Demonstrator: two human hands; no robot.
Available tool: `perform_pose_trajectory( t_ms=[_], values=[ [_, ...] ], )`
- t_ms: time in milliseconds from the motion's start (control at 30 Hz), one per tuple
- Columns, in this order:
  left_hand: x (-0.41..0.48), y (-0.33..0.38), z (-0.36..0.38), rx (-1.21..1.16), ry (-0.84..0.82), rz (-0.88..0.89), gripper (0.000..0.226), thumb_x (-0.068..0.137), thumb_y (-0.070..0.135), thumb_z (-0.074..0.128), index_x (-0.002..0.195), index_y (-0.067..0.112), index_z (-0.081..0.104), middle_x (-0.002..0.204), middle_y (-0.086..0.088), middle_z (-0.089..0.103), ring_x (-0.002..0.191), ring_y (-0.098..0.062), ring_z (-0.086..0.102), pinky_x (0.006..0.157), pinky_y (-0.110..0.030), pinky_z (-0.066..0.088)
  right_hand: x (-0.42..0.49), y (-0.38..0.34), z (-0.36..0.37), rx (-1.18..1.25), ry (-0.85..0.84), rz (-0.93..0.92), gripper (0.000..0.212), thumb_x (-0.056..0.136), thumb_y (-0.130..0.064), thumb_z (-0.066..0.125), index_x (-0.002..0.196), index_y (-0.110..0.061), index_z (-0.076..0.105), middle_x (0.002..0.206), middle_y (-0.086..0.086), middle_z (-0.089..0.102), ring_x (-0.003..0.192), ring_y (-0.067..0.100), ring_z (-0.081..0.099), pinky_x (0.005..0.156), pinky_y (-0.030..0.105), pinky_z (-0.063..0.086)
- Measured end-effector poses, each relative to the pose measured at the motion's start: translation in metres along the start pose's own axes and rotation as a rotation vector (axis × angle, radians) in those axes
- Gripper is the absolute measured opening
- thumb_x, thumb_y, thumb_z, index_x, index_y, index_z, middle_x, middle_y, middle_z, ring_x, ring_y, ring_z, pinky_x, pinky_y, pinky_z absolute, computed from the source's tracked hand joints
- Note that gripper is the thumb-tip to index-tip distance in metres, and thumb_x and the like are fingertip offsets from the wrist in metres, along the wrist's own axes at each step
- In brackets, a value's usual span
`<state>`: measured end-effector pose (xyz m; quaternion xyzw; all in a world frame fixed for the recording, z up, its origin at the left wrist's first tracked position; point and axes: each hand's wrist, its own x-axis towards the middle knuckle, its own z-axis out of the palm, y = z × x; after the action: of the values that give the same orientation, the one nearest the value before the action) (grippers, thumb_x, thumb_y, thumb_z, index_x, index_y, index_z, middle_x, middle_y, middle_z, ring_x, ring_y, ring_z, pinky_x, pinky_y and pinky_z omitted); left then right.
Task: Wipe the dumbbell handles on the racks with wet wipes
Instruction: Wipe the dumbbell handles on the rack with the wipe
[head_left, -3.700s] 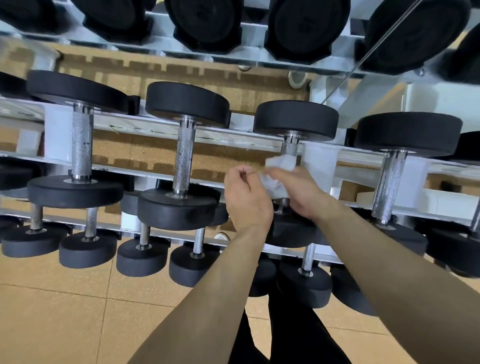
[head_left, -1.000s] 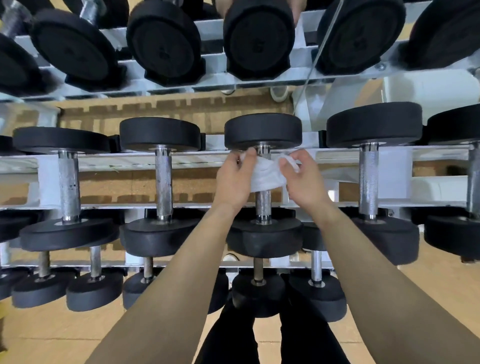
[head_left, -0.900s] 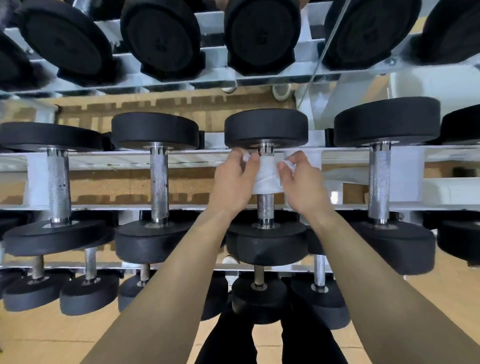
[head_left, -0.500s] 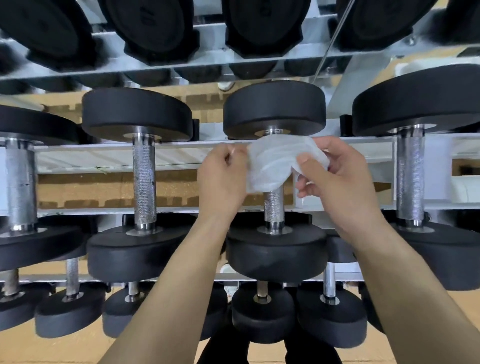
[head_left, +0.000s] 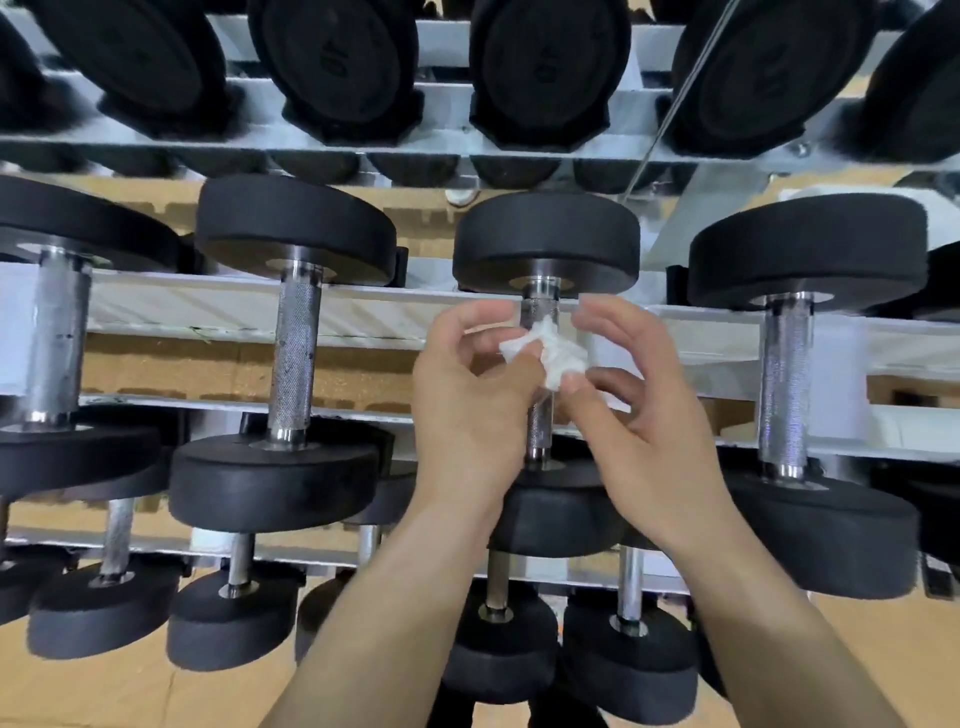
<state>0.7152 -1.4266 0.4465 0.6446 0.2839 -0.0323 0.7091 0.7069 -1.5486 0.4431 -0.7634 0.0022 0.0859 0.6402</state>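
While both hands (head_left: 561, 395) pinch a crumpled wet wipe (head_left: 553, 353) between them, dumbbell handle (head_left: 539, 312) just behind

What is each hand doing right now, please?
Left hand: closed, pinching the wet wipe at the dumbbell handle.
Right hand: fingers mostly spread, thumb touching the wipe's lower edge; a firm grip cannot be told.

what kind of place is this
Most likely a gym's free-weights area: tiers of black dumbbells with knurled steel handles sit on a white metal rack, over a cork-coloured floor.
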Motion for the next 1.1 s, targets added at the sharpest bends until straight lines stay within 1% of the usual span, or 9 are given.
perform_pose_trajectory(
  t_ms=[67, 167, 267, 367, 467, 733, 867, 967, 1100],
  values=[
    [-0.003, 0.0, 0.003, -0.03, 0.04, 0.009, 0.023, 0.086, 0.002, 0.075, 0.1, 0.017, 0.064, 0.087, -0.002, 0.076, 0.076, -0.017, 0.073, 0.078, -0.036, 0.061, 0.007, 0.004, -0.008, -0.077, -0.084, -0.029, 0.044, 0.098, -0.009, 0.063, 0.124, -0.045, 0.064, 0.122, -0.02, 0.067, 0.102, 0.012, 0.07, 0.084, 0.021, 0.054],
    [-0.008, -0.008, 0.001, 0.097, 0.109, 0.169, 0.005, 0.091, 0.013, 0.071, 0.091, 0.018, 0.069, 0.082, 0.005, 0.076, 0.078, -0.003, 0.071, 0.074, -0.016, 0.052, 0.022, 0.007, -0.019, -0.278, 0.018, -0.075, 0.03, 0.091, -0.018, 0.074, 0.102, -0.045, 0.073, 0.098, -0.023, 0.074, 0.092, 0.003, 0.07, 0.081, 0.019, 0.053],
    [-0.014, -0.022, -0.001, 0.19, 0.264, 0.283, 0.013, 0.098, 0.013, 0.059, 0.096, 0.023, 0.067, 0.093, 0.014, 0.071, 0.091, 0.001, 0.065, 0.078, -0.008, 0.043, 0.039, 0.005, -0.025, -0.599, 0.049, -0.347, 0.025, 0.089, -0.015, 0.077, 0.107, -0.03, 0.075, 0.107, -0.014, 0.074, 0.099, 0.009, 0.07, 0.083, 0.037, 0.059],
    [-0.016, -0.031, 0.001, 0.213, 0.357, 0.299, 0.013, 0.099, 0.014, 0.056, 0.098, 0.025, 0.063, 0.09, 0.014, 0.067, 0.086, 0.001, 0.062, 0.074, -0.008, 0.041, 0.055, 0.018, -0.024, -0.917, -0.034, -0.617, 0.025, 0.088, -0.011, 0.075, 0.113, -0.016, 0.072, 0.115, 0.0, 0.071, 0.097, 0.027, 0.07, 0.072, 0.046, 0.059],
    [-0.013, -0.034, 0.001, 0.285, 0.352, 0.284, 0.009, 0.098, 0.02, 0.057, 0.098, 0.027, 0.061, 0.087, 0.016, 0.064, 0.086, -0.001, 0.06, 0.074, -0.009, 0.041, 0.066, 0.033, -0.024, -0.884, -0.118, -0.522, 0.026, 0.1, -0.03, 0.057, 0.119, -0.016, 0.066, 0.115, -0.004, 0.064, 0.097, 0.022, 0.066, 0.076, 0.046, 0.057],
    [-0.01, -0.036, 0.001, 0.314, 0.355, 0.274, 0.013, 0.097, 0.021, 0.053, 0.089, 0.029, 0.059, 0.081, 0.012, 0.063, 0.083, -0.009, 0.061, 0.077, -0.028, 0.047, 0.076, 0.042, -0.03, -0.795, -0.147, -0.622, 0.019, 0.095, -0.006, 0.066, 0.11, -0.01, 0.076, 0.097, 0.009, 0.065, 0.08, 0.026, 0.065, 0.07, 0.043, 0.057],
    [-0.008, -0.036, 0.001, 0.313, 0.37, 0.276, 0.013, 0.096, 0.021, 0.051, 0.088, 0.028, 0.058, 0.081, 0.01, 0.065, 0.083, -0.012, 0.062, 0.078, -0.036, 0.051, 0.052, 0.046, -0.041, -0.814, -0.476, -0.67, 0.028, 0.098, -0.019, 0.052, 0.112, -0.011, 0.075, 0.103, 0.007, 0.066, 0.085, 0.025, 0.066, 0.077, 0.028, 0.051],
    [-0.007, -0.037, 0.001, 0.306, 0.378, 0.283, 0.012, 0.093, 0.024, 0.048, 0.087, 0.028, 0.057, 0.079, 0.009, 0.064, 0.082, -0.013, 0.062, 0.078, -0.037, 0.051, 0.051, 0.043, -0.044, -0.869, -0.656, -0.743, 0.033, 0.099, -0.024, 0.048, 0.113, -0.01, 0.074, 0.103, 0.008, 0.065, 0.084, 0.028, 0.066, 0.071, 0.036, 0.057],
    [-0.008, -0.036, 0.001, 0.229, 0.401, 0.252, 0.014, 0.091, 0.025, 0.047, 0.084, 0.03, 0.058, 0.078, 0.007, 0.065, 0.08, -0.017, 0.064, 0.077, -0.036, 0.053, 0.079, 0.039, -0.04, -0.893, -0.335, -0.75, 0.024, 0.094, -0.009, 0.058, 0.111, -0.003, 0.074, 0.098, 0.014, 0.065, 0.073, 0.035, 0.064, 0.059, 0.045, 0.057]
  ],
)
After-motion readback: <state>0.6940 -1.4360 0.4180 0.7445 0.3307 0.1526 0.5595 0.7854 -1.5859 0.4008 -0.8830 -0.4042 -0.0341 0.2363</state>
